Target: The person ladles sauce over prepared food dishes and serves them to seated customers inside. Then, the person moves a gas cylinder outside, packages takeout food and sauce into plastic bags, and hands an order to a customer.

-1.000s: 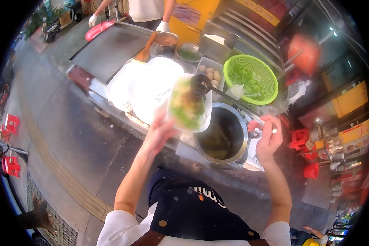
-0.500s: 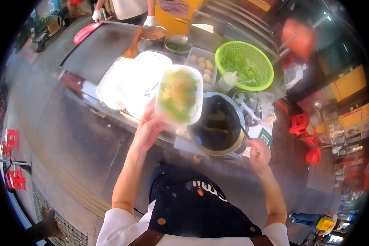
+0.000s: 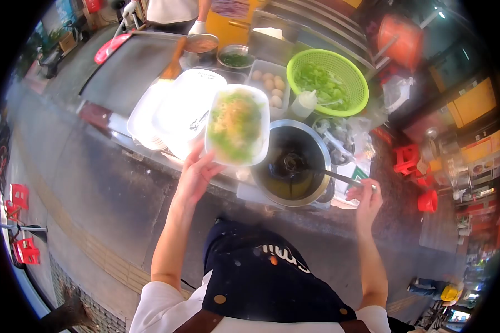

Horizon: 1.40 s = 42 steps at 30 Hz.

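Observation:
My left hand (image 3: 197, 169) grips the lower left edge of a white tray of food (image 3: 236, 126), with green and yellowish-brown contents. The tray is held up beside the stacked white containers (image 3: 191, 105). My right hand (image 3: 365, 195) is closed on the handle of a ladle (image 3: 341, 177). The ladle's bowl is down in the metal pot (image 3: 323, 191), in dark liquid. Just behind the pot stands a squeeze bottle (image 3: 304, 104). A green basket (image 3: 363, 91) with chopped leaves lies beyond the bottle.
Eggs (image 3: 274, 84) fill a clear box behind the tray. Two metal bowls, one of brown filling (image 3: 201, 44) and one of chopped greens (image 3: 236, 56), stand farther back. A flat griddle (image 3: 130, 69) is at the left. A person with white gloves (image 3: 197, 28) stands behind it.
The ladle has gone from over the food tray down into the pot. My right hand has moved lower with it. The view has shifted, and the tray now sits a little farther left.

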Tool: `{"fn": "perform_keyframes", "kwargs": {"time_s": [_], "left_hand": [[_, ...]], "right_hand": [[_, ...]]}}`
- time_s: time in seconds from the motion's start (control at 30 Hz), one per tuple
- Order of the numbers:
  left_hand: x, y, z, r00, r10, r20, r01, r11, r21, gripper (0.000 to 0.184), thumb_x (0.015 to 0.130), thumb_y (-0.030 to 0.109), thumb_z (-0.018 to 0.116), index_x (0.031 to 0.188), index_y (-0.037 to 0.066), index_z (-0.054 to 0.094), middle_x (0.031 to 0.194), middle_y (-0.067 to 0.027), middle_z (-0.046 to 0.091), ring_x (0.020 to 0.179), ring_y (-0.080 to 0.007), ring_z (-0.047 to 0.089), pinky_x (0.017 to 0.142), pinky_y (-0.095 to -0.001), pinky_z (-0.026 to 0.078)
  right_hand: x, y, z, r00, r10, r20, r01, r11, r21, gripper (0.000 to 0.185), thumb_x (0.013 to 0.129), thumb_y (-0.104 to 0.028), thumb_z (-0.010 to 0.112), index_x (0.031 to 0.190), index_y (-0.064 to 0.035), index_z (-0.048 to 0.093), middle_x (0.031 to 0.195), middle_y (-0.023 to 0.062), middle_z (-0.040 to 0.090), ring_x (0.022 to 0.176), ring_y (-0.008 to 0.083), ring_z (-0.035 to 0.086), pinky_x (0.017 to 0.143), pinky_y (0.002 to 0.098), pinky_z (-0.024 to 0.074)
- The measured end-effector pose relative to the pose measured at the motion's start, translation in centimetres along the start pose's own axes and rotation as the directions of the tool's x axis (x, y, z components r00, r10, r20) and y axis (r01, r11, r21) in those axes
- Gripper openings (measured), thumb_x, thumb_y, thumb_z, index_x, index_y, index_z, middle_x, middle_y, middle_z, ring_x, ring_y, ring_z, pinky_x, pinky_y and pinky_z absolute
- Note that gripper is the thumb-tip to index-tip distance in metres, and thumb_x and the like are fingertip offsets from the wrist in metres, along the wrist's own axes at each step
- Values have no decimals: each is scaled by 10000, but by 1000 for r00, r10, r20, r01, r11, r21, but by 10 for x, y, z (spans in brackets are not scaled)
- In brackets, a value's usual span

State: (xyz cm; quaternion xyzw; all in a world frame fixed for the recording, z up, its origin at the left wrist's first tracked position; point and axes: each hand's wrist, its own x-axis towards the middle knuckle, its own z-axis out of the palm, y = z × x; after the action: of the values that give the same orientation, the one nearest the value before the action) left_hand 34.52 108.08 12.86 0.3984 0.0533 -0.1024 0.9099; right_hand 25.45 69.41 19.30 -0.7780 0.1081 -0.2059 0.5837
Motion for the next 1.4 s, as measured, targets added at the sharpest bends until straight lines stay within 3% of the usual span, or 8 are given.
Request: {"fn": "perform_keyframes", "kwargs": {"time_s": [0.13, 0.27, 0.4, 0.67, 0.97, 1.17, 1.33, 1.4], "left_hand": [[1, -3, -4, 1000, 9, -14, -9, 1000, 9, 489, 935, 47, 510, 1398, 0, 361, 1257, -156, 560, 1035, -251, 631, 856, -366, 537], [0, -3, -1, 1000, 15, -26, -14, 1000, 13, 489, 928, 43, 514, 1389, -19, 362, 1269, -165, 543, 1058, -258, 616, 876, -382, 533], [-2, -4, 1, 999, 51, 2, -51, 999, 5, 479, 932, 50, 523, 1369, -56, 358, 1214, -190, 583, 1036, -282, 640, 859, -364, 568], [-2, -2, 0, 999, 40, -1, -40, 999, -27, 461, 928, 39, 517, 1353, -58, 368, 1213, -187, 584, 1028, -287, 643, 860, -384, 566], [-5, 13, 0, 1000, -5, 17, 5, 1000, 24, 505, 920, 27, 506, 1390, -49, 339, 1209, -190, 590, 1034, -279, 643, 862, -382, 565], [-10, 13, 2, 1000, 3, 2, -3, 998, 57, 524, 911, 42, 509, 1400, -47, 343, 1184, -207, 600, 1031, -282, 637, 880, -396, 542], [-24, 8, 33, 999, 41, -28, -37, 991, 132, 525, 897, 63, 530, 1381, -61, 369, 1139, -200, 619, 1031, -279, 634, 875, -397, 539], [-34, 1, 56, 998, 59, -29, -53, 983, 173, 511, 896, 69, 526, 1367, -69, 382, 1143, -199, 618, 1041, -278, 632, 875, -398, 539]], "right_hand": [[21, -34, -11, 997, 0, -82, 10, 993, 120, 214, 1011, -175, 398, 987, 12, 499, 703, 136, 610, 553, 169, 594, 512, 281, 501], [36, -70, 2, 996, -82, -39, 88, 976, 199, 228, 999, -203, 424, 994, 9, 508, 721, 141, 619, 576, 176, 601, 528, 287, 502], [39, -91, 41, 999, -54, 0, 52, 950, 307, 224, 1008, -202, 418, 1034, 5, 500, 742, 154, 624, 608, 189, 618, 563, 298, 516], [18, -92, 105, 935, -337, 114, 303, 923, 238, 255, 1032, -192, 362, 1068, 39, 464, 825, 189, 630, 691, 226, 644, 675, 342, 560], [4, -50, 72, 983, 16, -183, 72, 883, 464, 213, 1010, -197, 422, 1082, -9, 491, 814, 180, 624, 687, 227, 619, 642, 336, 518], [-43, -6, 50, 951, 126, -282, -21, 937, 348, 207, 1011, -174, 400, 1091, 2, 471, 804, 177, 621, 688, 228, 613, 636, 327, 509], [-79, 44, 39, 988, 16, -154, 8, 987, 158, 189, 1012, -89, 356, 1085, 38, 476, 876, 200, 623, 768, 239, 642, 689, 347, 549], [-88, 63, 31, 996, -77, -44, 80, 993, 82, 170, 995, -72, 399, 1060, 33, 516, 882, 181, 633, 777, 236, 650, 693, 335, 545]]}}
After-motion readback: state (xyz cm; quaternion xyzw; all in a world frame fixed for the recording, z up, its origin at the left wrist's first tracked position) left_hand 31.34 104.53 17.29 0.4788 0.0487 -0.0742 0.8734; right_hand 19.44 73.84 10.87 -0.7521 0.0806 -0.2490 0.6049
